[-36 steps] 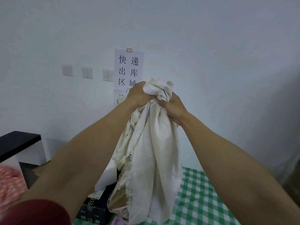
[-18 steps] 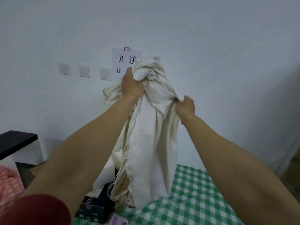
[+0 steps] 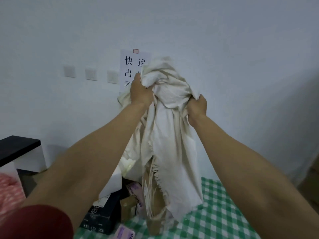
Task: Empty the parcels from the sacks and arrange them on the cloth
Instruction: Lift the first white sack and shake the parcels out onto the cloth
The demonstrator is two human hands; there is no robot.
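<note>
A green-checked cloth (image 3: 224, 218) is spread out. On it lie a black box (image 3: 101, 219), a purple packet (image 3: 125, 232) and a brown parcel (image 3: 126, 207).

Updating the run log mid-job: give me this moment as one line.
sack: raised, open end down | left hand: grips bunched top | right hand: grips side | parcels: piled below on checked cloth

A dark red sleeve (image 3: 39, 223) covers the left upper arm; the left forearm (image 3: 96, 152) and right forearm (image 3: 241, 161) are bare.

Cream sack (image 3: 170, 135), green-and-white checked cloth (image 3: 224, 221).
</note>
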